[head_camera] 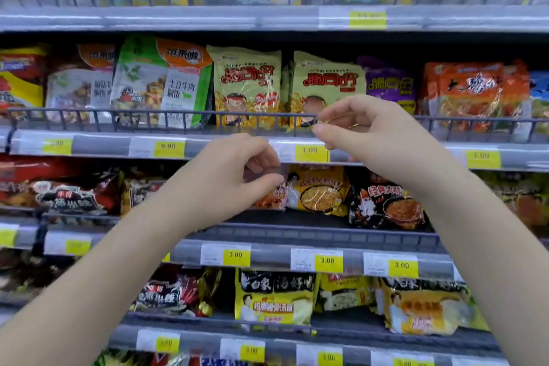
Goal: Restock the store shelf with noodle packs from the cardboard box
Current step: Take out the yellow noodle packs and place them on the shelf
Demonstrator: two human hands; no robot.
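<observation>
My left hand (237, 169) is raised in front of the third shelf. Its curled fingers and thumb grip the top edge of a pink noodle pack (271, 197) at the left end of that row. A yellow noodle pack (322, 190) and a black one (386, 205) lie beside it. My right hand (365, 131) is higher, its thumb and forefinger pinching at the wire rail (255, 117) of the second shelf. Behind that rail stand two green-yellow crispy noodle packs (248, 83). The cardboard box is out of view.
Shelves run across the whole view, each with a grey price strip (101, 144) and yellow tags. Rice-meal bags (166, 80) stand at the left and orange packs (472, 92) at the right of the second shelf. Yellow soup-noodle packs (274, 297) fill the fourth shelf.
</observation>
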